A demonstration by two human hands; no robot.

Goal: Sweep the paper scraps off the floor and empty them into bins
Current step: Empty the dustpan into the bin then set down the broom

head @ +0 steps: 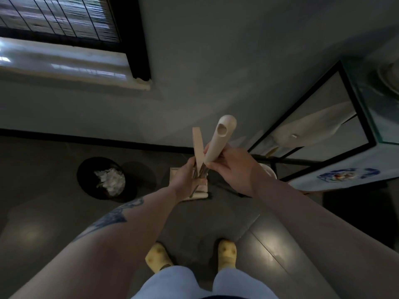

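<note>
I stand over a dark tiled floor and hold two cream handles upright in front of me. My left hand (187,177) grips the flat handle (198,147) of the dustpan (198,186), whose cream pan stands on the floor below my hands. My right hand (232,164) grips the round broom handle (220,141) with a hanging hole near its top. A black round bin (86,180) stands on the floor to the left, with white paper scraps (111,181) lying inside it. The broom's bristles are hidden behind my hands.
A grey wall with a black skirting runs ahead, with a dark-framed window (133,39) at the upper left. A black-framed glass table (354,147) stands at the right, with a white round object (268,169) under it. My feet in yellow slippers (226,253) stand below.
</note>
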